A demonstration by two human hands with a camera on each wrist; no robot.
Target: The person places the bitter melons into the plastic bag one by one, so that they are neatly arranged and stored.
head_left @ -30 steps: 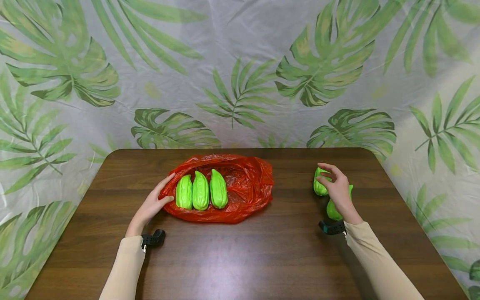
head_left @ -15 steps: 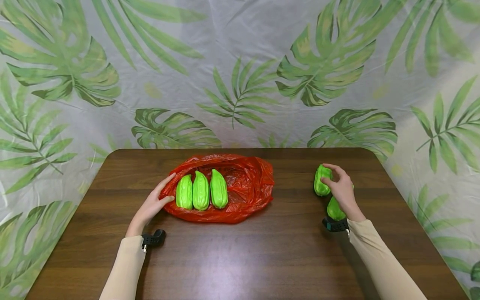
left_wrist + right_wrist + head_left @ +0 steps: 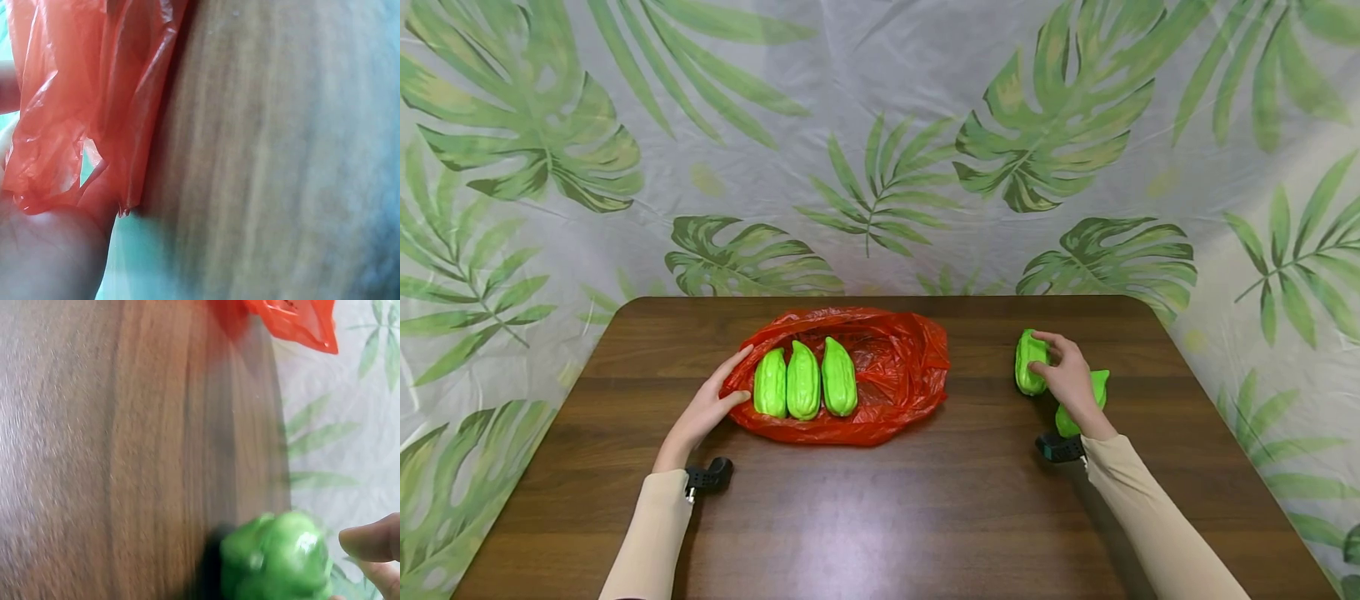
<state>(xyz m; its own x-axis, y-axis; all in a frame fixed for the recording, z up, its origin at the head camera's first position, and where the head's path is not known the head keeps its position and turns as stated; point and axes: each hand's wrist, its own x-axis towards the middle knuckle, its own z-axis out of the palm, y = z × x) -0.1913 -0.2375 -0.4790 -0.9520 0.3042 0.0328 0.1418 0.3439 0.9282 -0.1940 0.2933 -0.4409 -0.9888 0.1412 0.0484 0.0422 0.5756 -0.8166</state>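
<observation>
A red plastic bag (image 3: 898,375) lies spread on the table, its mouth facing up. Three ridged green bitter melons sit side by side in it: a left one (image 3: 771,385), a middle one (image 3: 803,382) and a right one (image 3: 839,379). My left hand (image 3: 703,408) grips the bag's left rim; thin red plastic (image 3: 69,94) covers part of that hand in the left wrist view. At the right of the table, my right hand (image 3: 1070,379) holds another bitter melon (image 3: 1027,367) between thumb and fingers; its blunt end (image 3: 278,559) shows in the right wrist view.
One more bitter melon (image 3: 1099,385) lies on the table partly behind my right hand. The brown wooden table (image 3: 880,508) has rounded far corners. Behind it hangs a pale cloth (image 3: 910,75) printed with green leaves.
My right hand has closed in on the upper right bitter melon and shifted slightly left with it, uncovering more of the one beneath. My left hand and the bag stay in place.
</observation>
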